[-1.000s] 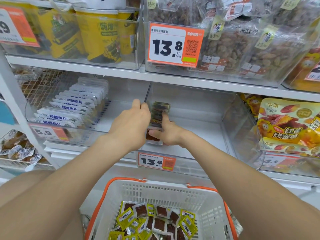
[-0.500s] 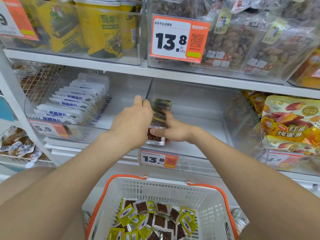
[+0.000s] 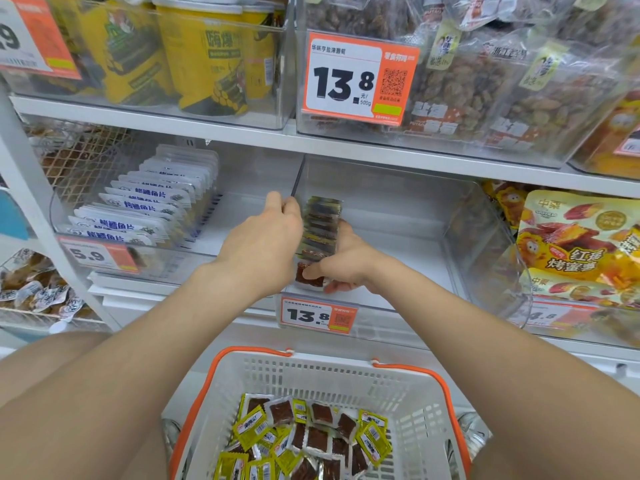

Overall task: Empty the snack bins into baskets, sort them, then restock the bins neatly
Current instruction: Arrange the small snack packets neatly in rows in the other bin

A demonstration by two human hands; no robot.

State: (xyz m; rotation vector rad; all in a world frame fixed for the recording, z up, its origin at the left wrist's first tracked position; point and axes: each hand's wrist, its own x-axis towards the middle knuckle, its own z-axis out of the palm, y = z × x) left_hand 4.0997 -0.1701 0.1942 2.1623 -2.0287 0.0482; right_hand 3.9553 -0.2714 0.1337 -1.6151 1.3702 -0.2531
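Restocking step: right hand [image 3: 346,263] grips row of small brown snack packets [image 3: 320,230] against left wall of clear plastic bin [image 3: 398,258]; left hand [image 3: 263,244] braces it, grip unclear. Next likely calls for steady release, then more from white orange-handled basket [image 3: 311,379]

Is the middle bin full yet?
No, mostly empty: the bin holds one row of packets along its left wall; the rest is bare.

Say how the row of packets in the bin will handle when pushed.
Probably loose: the row of packets stands on edge, pressed between left hand and right hand, so it may topple if released. Glossy wrappers likely slide easily in the bin.
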